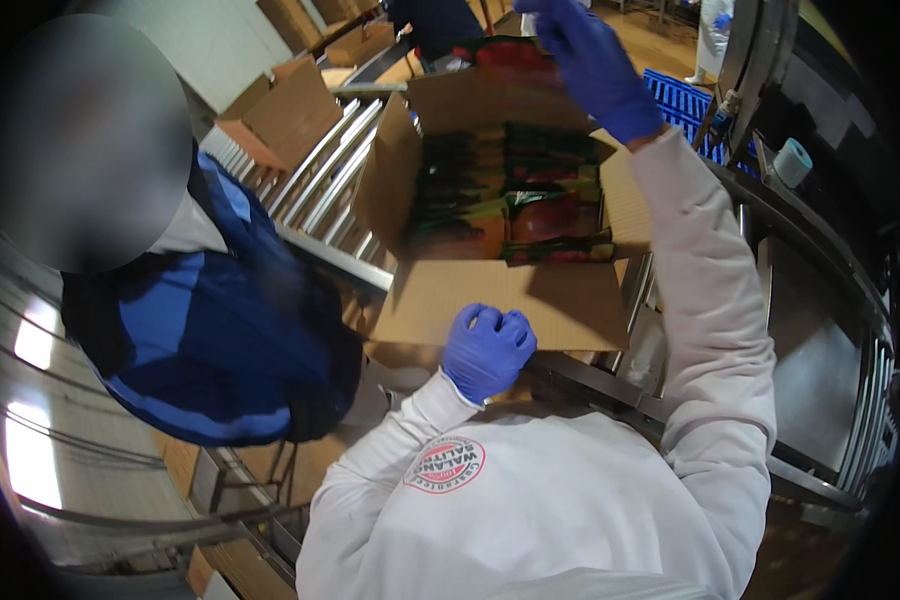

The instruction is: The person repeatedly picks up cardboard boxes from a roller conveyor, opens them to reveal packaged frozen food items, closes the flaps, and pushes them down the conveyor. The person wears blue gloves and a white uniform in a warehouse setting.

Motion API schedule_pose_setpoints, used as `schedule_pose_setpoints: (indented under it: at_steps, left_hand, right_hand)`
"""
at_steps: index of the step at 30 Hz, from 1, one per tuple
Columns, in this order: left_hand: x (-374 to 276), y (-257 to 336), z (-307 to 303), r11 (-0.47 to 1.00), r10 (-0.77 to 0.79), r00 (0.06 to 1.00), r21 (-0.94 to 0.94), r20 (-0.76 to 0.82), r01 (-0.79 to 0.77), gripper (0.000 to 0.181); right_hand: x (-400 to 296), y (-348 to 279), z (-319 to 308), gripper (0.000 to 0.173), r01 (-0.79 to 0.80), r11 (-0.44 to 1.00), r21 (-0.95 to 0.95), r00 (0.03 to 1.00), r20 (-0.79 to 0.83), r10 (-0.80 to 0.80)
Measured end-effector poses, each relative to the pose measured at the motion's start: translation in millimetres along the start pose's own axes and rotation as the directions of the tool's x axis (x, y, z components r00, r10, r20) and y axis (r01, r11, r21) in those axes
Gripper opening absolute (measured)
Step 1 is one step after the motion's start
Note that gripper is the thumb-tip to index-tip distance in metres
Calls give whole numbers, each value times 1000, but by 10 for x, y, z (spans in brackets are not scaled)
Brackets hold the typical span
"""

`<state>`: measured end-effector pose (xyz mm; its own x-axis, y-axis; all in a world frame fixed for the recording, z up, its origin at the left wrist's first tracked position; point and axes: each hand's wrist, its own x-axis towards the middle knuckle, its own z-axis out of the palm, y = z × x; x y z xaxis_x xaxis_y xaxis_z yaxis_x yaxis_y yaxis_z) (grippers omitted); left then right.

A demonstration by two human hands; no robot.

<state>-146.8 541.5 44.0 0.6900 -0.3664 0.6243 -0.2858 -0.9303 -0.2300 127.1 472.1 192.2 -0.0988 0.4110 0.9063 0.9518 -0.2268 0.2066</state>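
Observation:
An open cardboard box stands on the roller conveyor in front of me. Inside it, red and green plastic packets are packed in two rows. My left hand, in a blue glove, rests curled in a loose fist on the near flap; nothing shows inside it. Past the box's far right corner my right hand is raised, also gloved in blue. Close to its fingers is a blurred red packet above the far flap. Whether that hand grips the packet is unclear.
A person in a blue jacket stands close on my left. Another cardboard box sits on the conveyor rollers. Blue plastic pallets and a paper roll are at right. Farther off, other people are partly visible.

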Motion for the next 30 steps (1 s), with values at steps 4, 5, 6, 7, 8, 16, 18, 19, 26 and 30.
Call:
schedule_pose_setpoints:
  at_steps: [4, 5, 6, 7, 8, 16, 18, 19, 26, 30]
  left_hand:
    - [-61, 68, -183, 997, -81, 995, -8, 53, 82, 18]
    - [-127, 76, -219, 996, -93, 995, 9, 43, 93, 19]
    - [-166, 89, -233, 994, -102, 994, 32, 34, 101, 20]
    - [-174, 82, -210, 993, -113, 993, 39, 43, 111, 26]
    - [-183, 76, -177, 991, -125, 991, 46, 51, 123, 32]
    - [-378, 229, -57, 965, -263, 964, 31, 39, 262, 55]
    - [-404, 289, 13, 963, -266, 961, 24, -83, 268, 36]
    - [-189, 313, 136, 983, -183, 964, -71, -192, 172, 26]
    - [-441, 327, 170, 948, -316, 947, -49, -53, 313, 57]
    - [-489, 365, 209, 950, -311, 947, -34, -85, 309, 53]
  right_hand:
    - [-527, -534, -457, 41, 44, 993, 106, 856, 509, -92]
    - [-575, -711, -641, 42, -151, 975, 164, 634, 773, -31]
    - [-615, -703, -733, 51, -277, 936, 217, 612, 790, -2]
    - [-701, -633, -762, 61, -411, 869, 275, 585, 811, 20]
    - [-715, -496, -843, 61, -489, 821, 296, 571, 820, 45]
    - [-397, -26, -1743, 64, -359, 915, -184, 692, 606, 393]
    - [-459, -185, -1483, 65, -332, 911, -244, 735, 539, 411]
    - [-512, -287, -1729, 66, -337, 858, -388, 719, 482, 501]
    - [-1164, -879, -79, 77, -429, 891, -151, 620, 668, 412]
    - [-1078, -903, 175, 88, -433, 885, -173, 528, 747, 405]
